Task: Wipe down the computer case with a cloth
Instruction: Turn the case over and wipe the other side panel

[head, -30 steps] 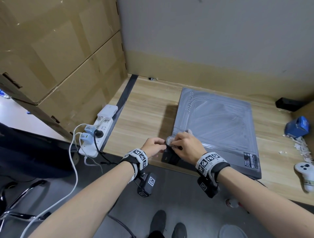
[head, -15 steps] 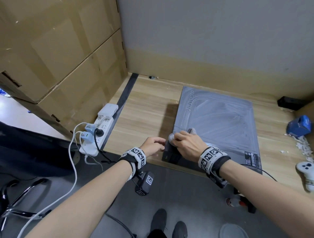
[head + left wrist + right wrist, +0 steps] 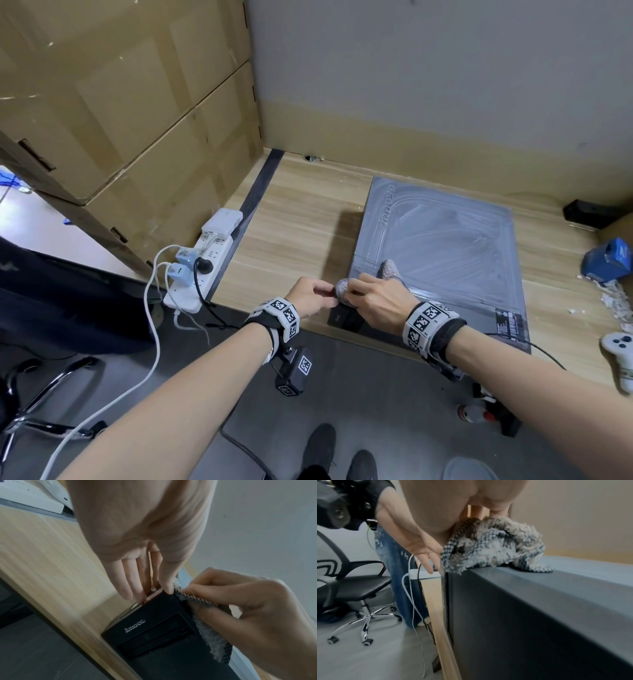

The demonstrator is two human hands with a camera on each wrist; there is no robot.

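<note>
White plastic power strip (image 3: 202, 263), with plugs and white and black cables in it, is lying at the left edge of the light wood-grain table (image 3: 294, 219), beside stacked brown cardboard boxes (image 3: 113, 102). A black office chair (image 3: 353, 586) on a chrome wheeled base is standing on the grey floor to the left of the table.

The left hand (image 3: 310, 297) is reaching to the near left corner of the dark grey, flat-lying computer case (image 3: 442, 246); its straight fingertips (image 3: 140, 596) are touching the top edge of the black front panel, and the thumb is resting against the cloth. No curl round anything is showing in that hand.

The grey-and-white checked fluffy cloth (image 3: 346, 289) is sitting bunched on that same near left corner of the case, draping over the front edge. The right hand (image 3: 380, 301) is gripping the cloth, fingers and thumb pinching a fold of it. The case is occupying the middle of the table, its front slightly overhanging the near edge, its top panel showing pale streak marks.

Toward the right edge of the table, a blue box (image 3: 608, 260) is sitting among white paper scraps, and a white game controller (image 3: 621, 356) is lying at the near right corner.
</note>
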